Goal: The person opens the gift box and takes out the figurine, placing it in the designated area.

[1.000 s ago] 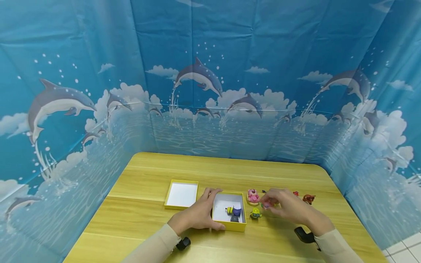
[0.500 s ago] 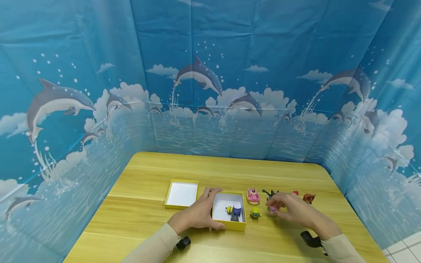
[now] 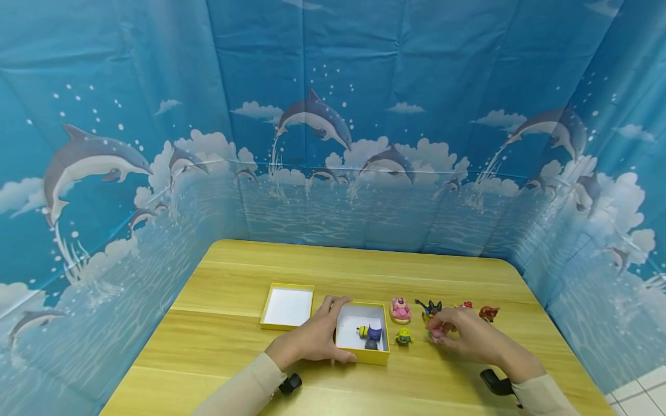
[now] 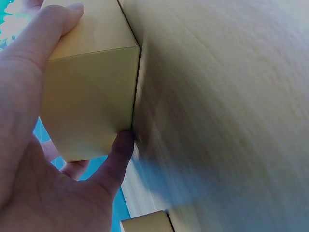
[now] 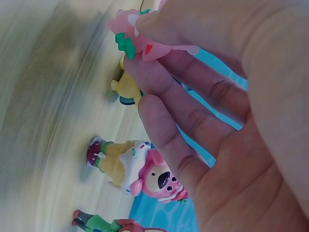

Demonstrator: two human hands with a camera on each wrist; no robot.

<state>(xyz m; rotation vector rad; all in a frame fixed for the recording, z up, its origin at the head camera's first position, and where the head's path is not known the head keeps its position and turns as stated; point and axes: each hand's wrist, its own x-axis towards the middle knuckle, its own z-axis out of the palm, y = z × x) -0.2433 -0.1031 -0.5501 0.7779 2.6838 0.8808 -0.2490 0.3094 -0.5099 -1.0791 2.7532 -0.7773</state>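
My left hand grips the side of a yellow box, thumb at the front and fingers toward the back; the left wrist view shows them around the box's side wall. A yellow-and-purple toy figure and a dark grey one lie inside. To the box's right, my right hand pinches a small pink toy figure with green parts between thumb and fingers, low over the table. Just behind those fingertips is a black-eared figure.
A pink bear figure and a yellow-green figure stand right of the box. Farther right are a red figure and a brown one. The box's white-lined lid lies at the left on the wooden table.
My right hand has moved rightward with the pink figure, away from the bear figure, uncovering the black-eared figure. The left hand and box have stayed still.
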